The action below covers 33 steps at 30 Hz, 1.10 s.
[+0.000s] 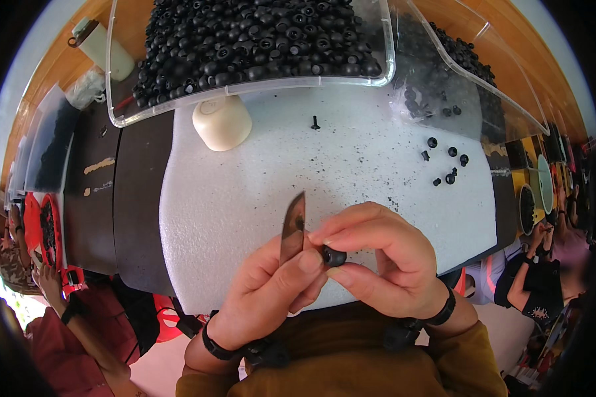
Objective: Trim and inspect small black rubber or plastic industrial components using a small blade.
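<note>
My left hand (pixel 269 283) is closed round a knife, whose short, pointed blade (pixel 293 228) sticks up past the thumb; the handle is hidden in the palm. Between thumb and fingertips, my right hand (pixel 387 261) pinches a small black rubber-like knob (pixel 334 256) with a round hollow facing up. The left thumb tip lies right beside the knob, and the two hands meet over the near part of a white foam sheet (pixel 258 192). Several similar black pieces (pixel 452 151) lie at the sheet's right side. One thin-stemmed black piece (pixel 315 123) stands farther back.
A clear plastic bin (pixel 245 89) heaped with black knobs spans the far side. Another clear bin (pixel 516 109) and a plastic bag (pixel 430 92) stand far right. A cream cup (pixel 222 124) sits before the first bin. Black crumbs dot the foam. Other people work at both sides.
</note>
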Available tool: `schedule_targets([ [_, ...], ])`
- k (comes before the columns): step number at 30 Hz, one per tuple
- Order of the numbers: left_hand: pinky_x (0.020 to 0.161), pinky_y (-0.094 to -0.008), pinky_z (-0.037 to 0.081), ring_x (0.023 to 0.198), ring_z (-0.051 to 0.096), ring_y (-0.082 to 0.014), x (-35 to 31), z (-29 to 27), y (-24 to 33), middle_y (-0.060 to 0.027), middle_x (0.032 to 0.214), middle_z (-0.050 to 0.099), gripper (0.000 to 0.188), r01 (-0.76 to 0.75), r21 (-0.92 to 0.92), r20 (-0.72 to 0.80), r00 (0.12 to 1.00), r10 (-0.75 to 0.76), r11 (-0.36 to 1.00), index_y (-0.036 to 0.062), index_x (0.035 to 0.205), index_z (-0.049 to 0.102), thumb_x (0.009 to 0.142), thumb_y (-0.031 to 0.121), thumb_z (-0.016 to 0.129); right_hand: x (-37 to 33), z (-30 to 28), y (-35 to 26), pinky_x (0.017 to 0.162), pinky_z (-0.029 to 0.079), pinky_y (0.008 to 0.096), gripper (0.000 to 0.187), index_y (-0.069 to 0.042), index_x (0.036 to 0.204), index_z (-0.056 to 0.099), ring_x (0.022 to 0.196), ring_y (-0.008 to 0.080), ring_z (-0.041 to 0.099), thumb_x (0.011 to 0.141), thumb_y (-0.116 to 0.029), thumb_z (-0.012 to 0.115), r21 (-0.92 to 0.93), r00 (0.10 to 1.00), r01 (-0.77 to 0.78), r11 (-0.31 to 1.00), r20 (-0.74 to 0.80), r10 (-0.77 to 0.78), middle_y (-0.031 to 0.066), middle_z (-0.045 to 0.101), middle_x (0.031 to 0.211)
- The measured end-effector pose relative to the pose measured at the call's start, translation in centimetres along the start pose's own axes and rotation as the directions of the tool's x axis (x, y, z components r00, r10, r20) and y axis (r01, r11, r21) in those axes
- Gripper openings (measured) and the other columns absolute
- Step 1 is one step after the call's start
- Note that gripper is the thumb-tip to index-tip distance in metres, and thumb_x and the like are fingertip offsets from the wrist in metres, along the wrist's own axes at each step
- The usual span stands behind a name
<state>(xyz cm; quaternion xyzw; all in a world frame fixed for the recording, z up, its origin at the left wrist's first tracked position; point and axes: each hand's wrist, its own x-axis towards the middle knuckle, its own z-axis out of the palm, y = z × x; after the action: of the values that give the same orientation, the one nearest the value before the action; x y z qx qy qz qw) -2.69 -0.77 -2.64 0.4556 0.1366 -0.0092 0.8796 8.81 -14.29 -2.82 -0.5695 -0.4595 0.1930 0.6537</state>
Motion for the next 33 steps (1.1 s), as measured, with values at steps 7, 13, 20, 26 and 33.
schedule_targets([
  [7, 0.057, -0.0206, 0.036, 0.063, 0.040, -0.0066, -0.5, 0.4, 0.5, -0.0003, 0.071, 0.047, 0.009, -0.156, 0.366, -0.012, 0.985, 0.172, 0.918, 0.0011, 0.093, 0.052, 0.091, 0.010, 0.050, -0.1, -0.4, -0.3, 0.074, 0.045, 0.0281, 0.030, -0.001, 0.108, 0.058, 0.083, 0.0204, 0.056, 0.078, -0.001, 0.062, -0.002, 0.998, -0.039, 0.999, 0.051, 0.039, 0.0112, 0.057, 0.096],
  [13, 0.054, -0.0221, 0.036, 0.061, 0.040, -0.0067, -0.4, 0.2, 0.4, -0.0023, 0.069, 0.047, 0.005, -0.189, 0.488, 0.002, 0.977, 0.215, 0.852, 0.0013, 0.090, 0.052, 0.089, 0.007, 0.052, -0.7, 0.7, 0.1, 0.072, 0.044, 0.0263, 0.023, -0.001, 0.099, 0.060, 0.081, 0.0185, 0.056, 0.076, 0.002, 0.064, 0.246, 0.974, -0.161, 0.956, -0.118, 0.194, 0.0108, 0.057, 0.094],
  [20, 0.055, -0.0284, 0.043, 0.060, 0.052, -0.0195, -0.3, 0.5, 0.5, -0.0104, 0.072, 0.053, 0.009, -0.270, 0.689, 0.085, 0.952, 0.295, 0.672, 0.0006, 0.090, 0.051, 0.081, -0.001, 0.053, -0.7, -0.3, 0.4, 0.066, 0.046, 0.0259, 0.026, -0.002, 0.095, 0.060, 0.077, 0.0187, 0.059, 0.071, 0.000, 0.071, -0.054, 0.999, 0.035, 0.998, -0.025, -0.036, 0.0112, 0.059, 0.090],
  [26, 0.057, -0.0358, 0.046, 0.065, 0.057, -0.0318, -0.3, 0.6, 0.8, -0.0146, 0.075, 0.055, 0.016, -0.314, 0.780, 0.153, 0.934, 0.322, 0.541, -0.0010, 0.090, 0.050, 0.075, -0.003, 0.055, -0.7, -0.5, 0.0, 0.064, 0.047, 0.0258, 0.029, -0.002, 0.095, 0.060, 0.075, 0.0198, 0.060, 0.069, 0.000, 0.072, -0.124, 1.000, 0.027, 0.992, 0.004, -0.027, 0.0117, 0.059, 0.087],
  [33, 0.049, -0.0310, 0.042, 0.054, 0.053, -0.0263, -0.1, 1.4, 0.3, -0.0122, 0.066, 0.053, 0.013, -0.358, 0.865, 0.178, 0.875, 0.450, 0.353, -0.0008, 0.083, 0.051, 0.073, -0.006, 0.057, -1.9, -0.2, 0.5, 0.069, 0.046, 0.0273, 0.028, 0.000, 0.098, 0.058, 0.080, 0.0183, 0.059, 0.072, 0.005, 0.066, 0.153, 0.994, -0.062, 0.986, -0.083, 0.075, 0.0125, 0.060, 0.092],
])
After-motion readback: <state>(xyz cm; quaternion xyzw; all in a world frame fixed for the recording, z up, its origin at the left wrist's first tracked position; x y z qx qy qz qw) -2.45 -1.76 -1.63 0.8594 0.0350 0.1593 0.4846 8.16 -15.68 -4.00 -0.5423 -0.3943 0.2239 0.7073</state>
